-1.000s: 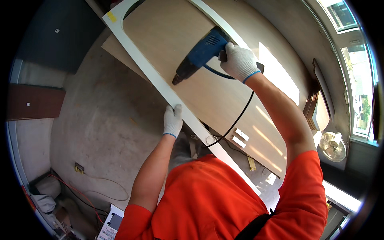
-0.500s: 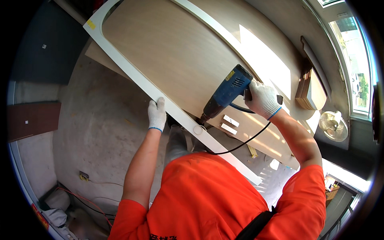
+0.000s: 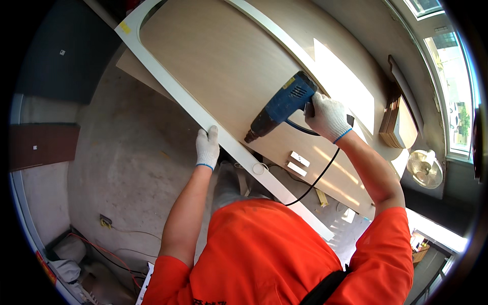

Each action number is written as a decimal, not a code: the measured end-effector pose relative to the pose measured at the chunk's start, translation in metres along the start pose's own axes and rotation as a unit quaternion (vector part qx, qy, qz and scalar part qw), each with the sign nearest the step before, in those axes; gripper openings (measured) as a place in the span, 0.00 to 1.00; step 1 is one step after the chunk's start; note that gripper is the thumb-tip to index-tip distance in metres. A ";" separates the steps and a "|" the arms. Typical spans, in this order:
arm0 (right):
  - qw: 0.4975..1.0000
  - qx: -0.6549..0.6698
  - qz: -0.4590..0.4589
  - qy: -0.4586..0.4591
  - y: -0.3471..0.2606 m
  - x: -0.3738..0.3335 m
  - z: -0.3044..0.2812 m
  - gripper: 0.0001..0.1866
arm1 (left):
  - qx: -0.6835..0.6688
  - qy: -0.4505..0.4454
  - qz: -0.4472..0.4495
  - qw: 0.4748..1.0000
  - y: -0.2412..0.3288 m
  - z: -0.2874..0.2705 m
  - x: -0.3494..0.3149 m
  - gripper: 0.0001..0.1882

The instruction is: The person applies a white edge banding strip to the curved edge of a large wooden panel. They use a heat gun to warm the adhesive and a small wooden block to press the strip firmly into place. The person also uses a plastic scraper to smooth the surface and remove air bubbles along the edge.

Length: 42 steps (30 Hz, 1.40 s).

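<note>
Heat gun [image 3: 285, 103] partly hidden by right hand [image 3: 328, 117]; white frame [image 3: 196, 108] cropped above.

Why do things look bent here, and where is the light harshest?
Head view: the fisheye lens bows the window near the right rim; head view: sunlight bleaches a patch of the tan board right of the blue heat gun in the right hand, while the floor at left looks duller.

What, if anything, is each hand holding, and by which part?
Right hand: blue heat gun, by its handle. Left hand: touching the white frame at its left edge; can't tell whether it grips.
</note>
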State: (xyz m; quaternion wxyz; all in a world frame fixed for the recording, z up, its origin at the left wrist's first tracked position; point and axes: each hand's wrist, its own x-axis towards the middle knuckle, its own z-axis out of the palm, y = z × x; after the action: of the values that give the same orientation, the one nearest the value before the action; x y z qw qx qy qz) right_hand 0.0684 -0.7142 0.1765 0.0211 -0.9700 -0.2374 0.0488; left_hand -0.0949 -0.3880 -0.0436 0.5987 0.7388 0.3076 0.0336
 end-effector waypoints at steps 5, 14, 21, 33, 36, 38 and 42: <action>1.000 0.003 0.015 0.025 -0.045 0.072 0.007 0.13 | 0.016 -0.013 -0.004 1.000 0.005 -0.003 -0.002 0.26; 0.999 0.028 0.028 0.035 -0.124 0.192 -0.005 0.14 | -0.001 -0.005 0.024 1.000 0.012 -0.004 -0.006 0.25; 0.995 0.053 0.050 0.064 -0.132 0.224 -0.006 0.15 | 0.017 -0.004 0.030 0.999 0.016 -0.005 -0.006 0.25; 0.933 0.220 0.283 -0.039 0.006 -0.032 0.051 0.24 | 0.013 -0.008 0.020 1.000 0.003 -0.001 -0.002 0.24; 0.890 0.239 0.387 -0.012 0.045 -0.123 0.101 0.20 | -0.001 -0.008 -0.019 1.000 -0.001 0.001 0.000 0.24; 0.866 0.254 0.430 0.023 0.051 -0.164 0.112 0.21 | 0.011 0.000 -0.017 1.000 0.002 -0.001 0.000 0.23; 0.864 0.285 0.412 0.036 0.070 -0.195 0.121 0.28 | 0.064 0.084 0.033 0.994 0.012 -0.001 -0.009 0.23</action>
State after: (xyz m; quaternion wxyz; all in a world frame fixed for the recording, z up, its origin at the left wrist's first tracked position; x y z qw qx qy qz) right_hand -0.0843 -0.8639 0.0679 0.2834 -0.9321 0.2096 0.0837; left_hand -0.0978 -0.3932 -0.0294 0.5211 0.7797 0.3340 0.0950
